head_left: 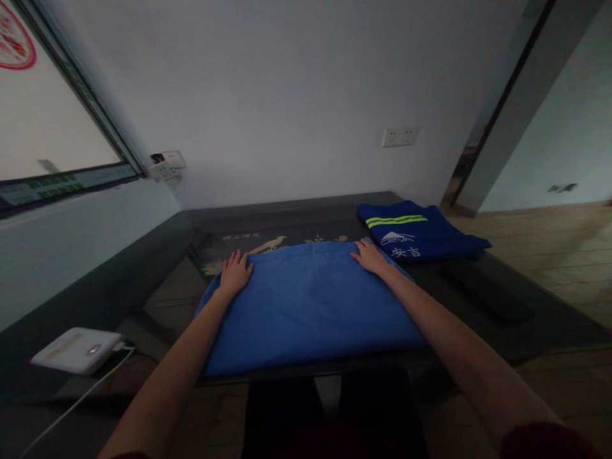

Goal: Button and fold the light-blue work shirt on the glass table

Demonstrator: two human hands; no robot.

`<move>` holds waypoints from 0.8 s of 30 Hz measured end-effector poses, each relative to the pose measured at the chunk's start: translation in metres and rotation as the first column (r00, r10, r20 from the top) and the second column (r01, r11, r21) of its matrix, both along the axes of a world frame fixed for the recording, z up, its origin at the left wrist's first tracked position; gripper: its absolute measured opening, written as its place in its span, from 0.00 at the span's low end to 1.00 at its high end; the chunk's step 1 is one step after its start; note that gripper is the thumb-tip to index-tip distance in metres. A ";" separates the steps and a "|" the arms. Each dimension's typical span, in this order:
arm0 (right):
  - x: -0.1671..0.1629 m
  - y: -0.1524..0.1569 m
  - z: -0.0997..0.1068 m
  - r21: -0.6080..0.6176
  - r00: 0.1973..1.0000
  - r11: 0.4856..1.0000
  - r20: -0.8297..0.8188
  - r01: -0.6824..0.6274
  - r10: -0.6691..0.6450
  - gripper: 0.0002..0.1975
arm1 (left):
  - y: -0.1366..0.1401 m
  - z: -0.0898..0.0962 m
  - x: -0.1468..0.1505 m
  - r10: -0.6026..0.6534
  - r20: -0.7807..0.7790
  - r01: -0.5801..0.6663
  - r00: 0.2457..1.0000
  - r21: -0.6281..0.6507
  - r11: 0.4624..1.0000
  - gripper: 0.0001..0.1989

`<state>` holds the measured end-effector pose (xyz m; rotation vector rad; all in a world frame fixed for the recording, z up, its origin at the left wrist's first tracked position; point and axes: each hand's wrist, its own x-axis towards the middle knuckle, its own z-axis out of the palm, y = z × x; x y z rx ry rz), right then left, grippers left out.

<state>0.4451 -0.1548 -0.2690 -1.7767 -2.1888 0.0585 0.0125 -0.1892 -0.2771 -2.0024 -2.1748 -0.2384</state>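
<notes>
Blue cloth (pixel 306 306) lying flat on desk (pixel 478 299); L hand (pixel 235 273) & R hand (pixel 369 257) both pressing far corners, palms open, gripping nothing.

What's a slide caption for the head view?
Both hands, left hand and right hand, pressed flat on the far corners of a blue cloth on a dark table.

Two hands, left hand (pixel 235 273) and right hand (pixel 369 257); two blue garments, the flat blue cloth (pixel 306 306) and the folded striped garment (pixel 415 233); one white device (pixel 76 349); two wall sockets (pixel 400 136).
</notes>
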 end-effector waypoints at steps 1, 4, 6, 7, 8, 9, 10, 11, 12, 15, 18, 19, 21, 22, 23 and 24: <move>0.001 0.004 -0.009 -0.020 1.000 1.000 0.022 0.015 -0.014 0.28 | 0.001 -0.005 -0.001 0.012 0.020 -0.011 1.000 -0.029 1.000 0.29; 0.009 0.011 -0.026 -0.016 0.999 1.000 0.045 0.015 -0.015 0.30 | 0.001 -0.012 -0.007 -0.003 0.050 0.009 0.999 -0.107 0.994 0.30; 0.013 0.013 -0.030 -0.003 0.999 1.000 0.046 0.003 -0.003 0.31 | 0.002 -0.011 -0.009 -0.007 0.047 0.013 0.999 -0.125 0.992 0.30; 0.015 0.013 -0.031 -0.001 0.999 1.000 0.047 -0.001 0.001 0.31 | 0.002 -0.010 -0.010 -0.001 0.046 0.008 0.999 -0.134 0.991 0.30; 0.016 0.014 -0.031 -0.003 0.999 1.000 0.048 -0.005 0.005 0.31 | 0.002 -0.010 -0.011 0.004 0.047 0.003 0.999 -0.140 0.990 0.30; 0.017 0.014 -0.031 -0.007 0.999 1.000 0.049 -0.009 0.009 0.31 | 0.002 -0.009 -0.011 0.008 0.050 0.000 0.999 -0.145 0.989 0.30; 0.018 0.014 -0.031 -0.010 0.999 1.000 0.049 -0.013 0.013 0.31 | 0.003 -0.009 -0.011 0.008 0.054 0.001 0.999 -0.149 0.989 0.30; 0.018 0.015 -0.031 -0.013 0.999 1.000 0.047 -0.018 0.019 0.32 | 0.003 -0.009 -0.011 0.005 0.058 0.004 0.998 -0.150 0.989 0.30; 0.019 0.015 -0.031 -0.013 0.999 1.000 0.041 -0.026 0.026 0.32 | 0.002 -0.010 -0.011 0.001 0.061 0.008 0.998 -0.147 0.989 0.30; 0.021 0.014 -0.032 0.000 0.998 0.998 0.010 -0.057 0.057 0.31 | 0.001 -0.011 -0.010 -0.013 0.065 0.020 0.998 -0.117 0.993 0.29; 0.022 0.012 -0.029 0.038 0.996 0.996 -0.037 -0.081 0.083 0.29 | -0.001 -0.009 -0.007 -0.012 0.073 0.017 0.997 -0.070 0.997 0.28; 0.023 0.012 -0.026 0.055 0.994 0.995 -0.055 -0.089 0.092 0.29 | -0.002 -0.006 -0.006 -0.014 0.074 0.017 0.997 -0.046 0.999 0.28; 0.026 0.011 -0.018 0.096 0.989 0.990 -0.095 -0.108 0.117 0.28 | -0.005 0.001 -0.007 -0.025 0.076 0.025 0.997 0.003 1.000 0.28; 0.029 0.010 -0.014 0.120 0.985 0.986 -0.114 -0.118 0.132 0.27 | -0.007 0.004 -0.009 -0.034 0.075 0.032 0.997 0.020 0.999 0.28; 0.032 0.008 -0.010 0.144 0.981 0.981 -0.127 -0.128 0.146 0.27 | -0.010 0.008 -0.013 -0.044 0.072 0.042 0.996 0.030 0.999 0.27; 0.035 0.007 -0.006 0.161 0.979 0.978 -0.133 -0.133 0.155 0.27 | -0.013 0.010 -0.017 -0.055 0.068 0.053 0.996 0.034 0.998 0.26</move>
